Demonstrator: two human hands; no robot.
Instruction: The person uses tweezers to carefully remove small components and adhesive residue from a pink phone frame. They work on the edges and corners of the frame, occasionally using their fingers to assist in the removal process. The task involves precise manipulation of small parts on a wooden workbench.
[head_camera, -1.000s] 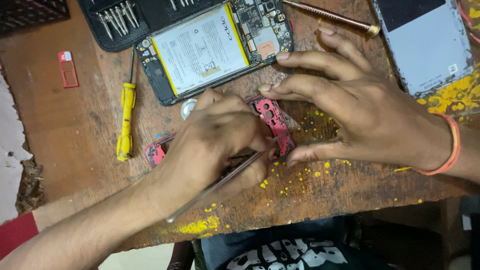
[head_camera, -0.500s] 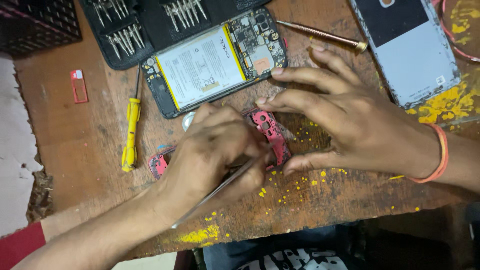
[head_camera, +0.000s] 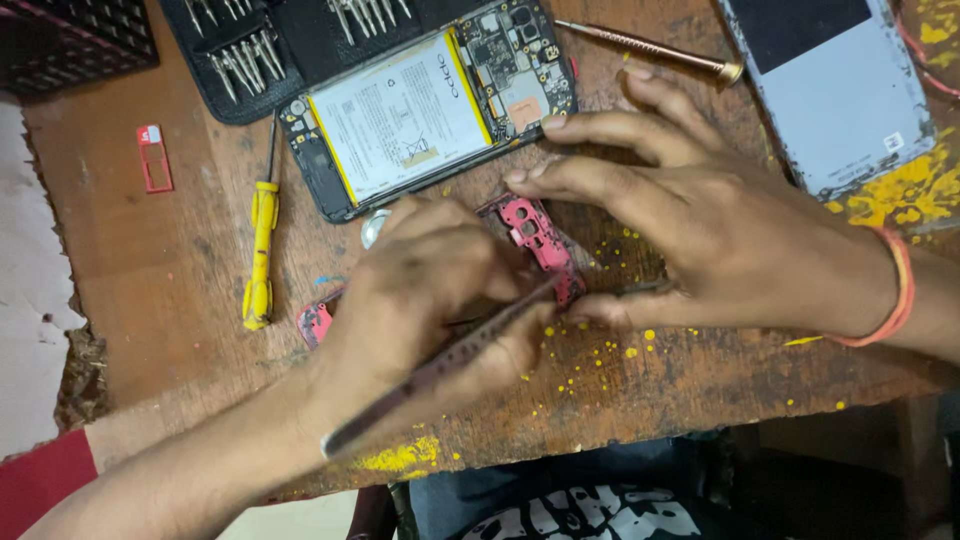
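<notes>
- Two bare hands work over a worn brown wooden table (head_camera: 150, 290) speckled with yellow paint; both meet at a small pink plastic phone frame piece (head_camera: 540, 238) lying flat near the middle of the table, just below the opened phone.
- Left hand (head_camera: 430, 300) is curled closed round a thin dark metal tool (head_camera: 440, 365), gripped like a pen; the tool's shaft slants from lower left up to the pink piece, its tip hidden at the piece's lower end.
- Right hand (head_camera: 720, 240) lies spread and open-fingered over the table; its fingertips (head_camera: 520, 178) press on the pink piece's upper end and its thumb rests by the lower end, pinning the piece rather than enclosing it; an orange band circles that wrist.
- Just above, an opened black smartphone with a white battery and bare circuit board (head_camera: 420, 110) lies tilted, near the pink piece; a small silver round part (head_camera: 373, 228) sits between them.
- Left of the hands a yellow-handled screwdriver (head_camera: 260, 250) lies nearly upright on the wood; further left, a small red card tray (head_camera: 153, 157).
- A black case of silver screwdriver bits (head_camera: 250, 50) lies at the top edge; a bronze-coloured screwdriver (head_camera: 650, 48) lies above the right hand; a grey phone back panel (head_camera: 840, 110) sits at top right.
</notes>
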